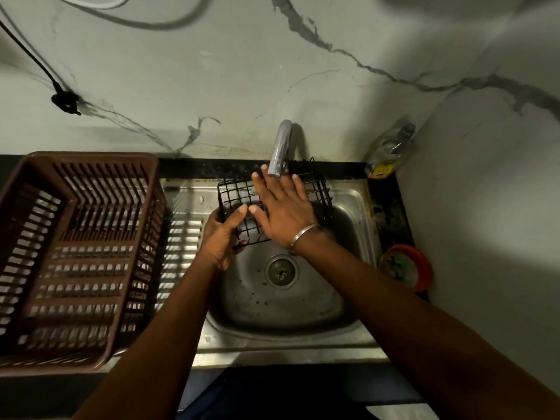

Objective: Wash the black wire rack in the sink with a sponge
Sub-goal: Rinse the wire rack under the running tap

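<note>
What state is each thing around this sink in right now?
black wire rack: held over the sink.
left hand: grips the rack's left edge.
right hand: flat on the rack, fingers straight.
tap: flow cannot be told.
brown basket: holds no dishes.
bottle: upright in corner.

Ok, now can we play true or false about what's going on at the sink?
1. The left hand grips the black wire rack. True.
2. The right hand holds a sponge. False: it lies flat on the rack, holding nothing.
3. The brown basket sits left of the sink. True.
4. The rack lies inside the brown basket. False: it is held over the sink, under the tap.
</note>
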